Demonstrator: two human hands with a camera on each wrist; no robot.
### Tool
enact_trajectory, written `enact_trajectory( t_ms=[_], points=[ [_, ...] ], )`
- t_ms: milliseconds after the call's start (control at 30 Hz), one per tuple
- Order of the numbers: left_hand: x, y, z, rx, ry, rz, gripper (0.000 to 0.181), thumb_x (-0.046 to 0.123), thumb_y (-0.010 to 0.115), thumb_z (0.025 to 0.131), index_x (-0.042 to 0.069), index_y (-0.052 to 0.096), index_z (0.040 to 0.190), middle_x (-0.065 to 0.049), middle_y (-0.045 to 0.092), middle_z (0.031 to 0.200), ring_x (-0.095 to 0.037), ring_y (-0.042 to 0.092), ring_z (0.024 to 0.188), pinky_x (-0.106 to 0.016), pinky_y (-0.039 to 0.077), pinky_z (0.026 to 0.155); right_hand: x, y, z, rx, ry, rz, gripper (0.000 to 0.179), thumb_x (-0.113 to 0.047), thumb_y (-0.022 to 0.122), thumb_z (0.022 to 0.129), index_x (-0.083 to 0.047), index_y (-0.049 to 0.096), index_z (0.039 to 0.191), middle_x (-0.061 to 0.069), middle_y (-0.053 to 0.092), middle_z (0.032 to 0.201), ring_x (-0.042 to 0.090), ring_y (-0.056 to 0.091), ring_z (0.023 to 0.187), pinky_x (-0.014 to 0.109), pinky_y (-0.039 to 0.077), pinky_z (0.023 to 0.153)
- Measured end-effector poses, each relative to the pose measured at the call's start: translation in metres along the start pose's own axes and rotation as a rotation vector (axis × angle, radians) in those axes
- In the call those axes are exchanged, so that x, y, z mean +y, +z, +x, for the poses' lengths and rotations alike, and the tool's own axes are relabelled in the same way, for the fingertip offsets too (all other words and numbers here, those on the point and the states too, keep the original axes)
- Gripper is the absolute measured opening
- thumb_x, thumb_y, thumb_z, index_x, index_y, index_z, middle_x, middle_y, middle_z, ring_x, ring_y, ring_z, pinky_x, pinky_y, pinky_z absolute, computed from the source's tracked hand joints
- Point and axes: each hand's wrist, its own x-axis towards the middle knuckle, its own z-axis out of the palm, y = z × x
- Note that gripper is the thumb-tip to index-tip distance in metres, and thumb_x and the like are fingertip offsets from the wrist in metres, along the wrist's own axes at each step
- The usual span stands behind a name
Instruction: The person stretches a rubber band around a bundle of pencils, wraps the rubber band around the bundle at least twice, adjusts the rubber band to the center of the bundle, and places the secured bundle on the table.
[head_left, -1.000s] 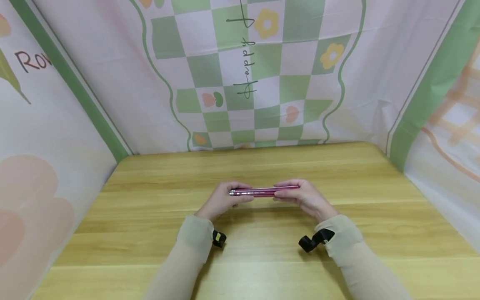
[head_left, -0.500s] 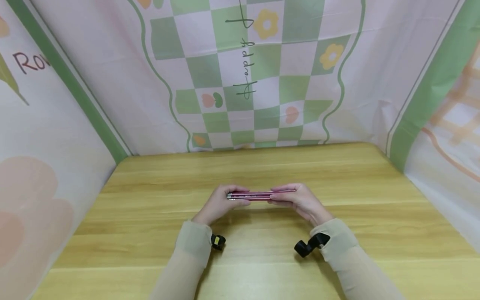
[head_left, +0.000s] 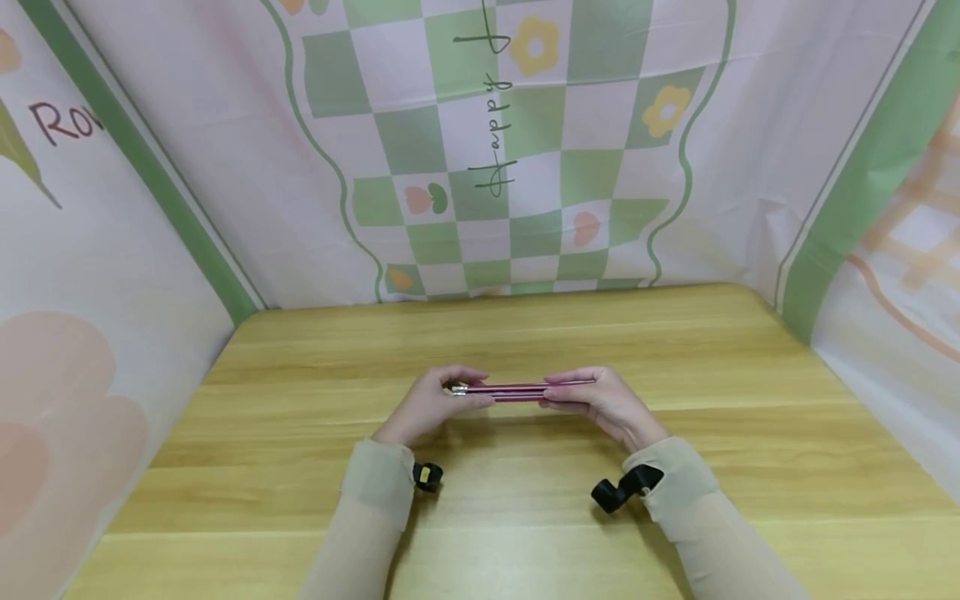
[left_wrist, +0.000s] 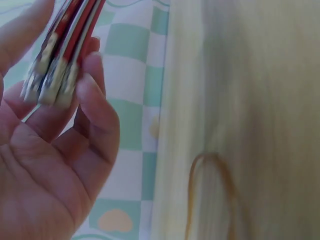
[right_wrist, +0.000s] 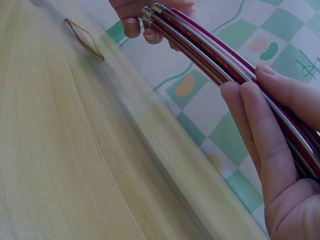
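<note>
Left hand [head_left: 429, 406] and right hand [head_left: 617, 407] curl fingers round red pencils [head_left: 517, 389], short of far edge of desk [head_left: 480, 333]; apparently evening ends, next wanting light, steady grip.

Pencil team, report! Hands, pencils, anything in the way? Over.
Right hand grips pencils; left hand around their eraser ends. Pencils bunched together, above table. Nothing seen in the way; thin brown loop apart from them.

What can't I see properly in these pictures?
Far ends of the pencils: right wrist view, cut off by the right edge.
Exact pencil count: left wrist view, blurred eraser ends overlap.
Pencil lettering: right wrist view, too small.
End of the wall writing: head view, cut off by top edge.
</note>
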Motion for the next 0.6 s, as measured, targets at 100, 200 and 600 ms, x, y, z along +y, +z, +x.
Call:
enact_trajectory(
  t_ms=[100, 200, 600],
  points=[
    [0.000, -0.007, -0.003, 0.010, -0.007, 0.019, 0.043, 0.036, 0.078, 0.086, 0.015, 0.069, 0.123, 0.006, 0.071, 0.112, -0.017, 0.058, 0.099, -0.033, 0.050, 0.080, 0.000, -0.001, 0.000, 0.001, -0.003, -0.008, 0.026, 0.014, 0.061, 0.089, -0.006, 0.076, 0.096, 0.010, 0.077, 0.091, 0.022, 0.076, 0.084, 0.031, 0.059, 0.082],
    [-0.001, -0.013, -0.004, 0.021, -0.012, 0.028, 0.042, 0.035, 0.076, 0.087, 0.014, 0.068, 0.123, 0.005, 0.071, 0.112, -0.017, 0.058, 0.097, -0.032, 0.051, 0.076, 0.000, -0.002, 0.000, 0.000, -0.004, -0.013, 0.023, 0.013, 0.061, 0.090, -0.003, 0.075, 0.099, 0.010, 0.077, 0.092, 0.022, 0.076, 0.085, 0.031, 0.059, 0.082],
    [-0.013, -0.032, -0.009, 0.059, -0.083, 0.080, 0.034, 0.038, 0.065, 0.096, 0.013, 0.069, 0.120, -0.004, 0.070, 0.109, -0.022, 0.062, 0.093, -0.034, 0.054, 0.078, -0.002, -0.006, -0.002, 0.035, -0.001, 0.001, 0.027, 0.012, 0.061, 0.090, -0.009, 0.077, 0.093, 0.010, 0.077, 0.091, 0.021, 0.076, 0.084, 0.029, 0.059, 0.082]
  ],
)
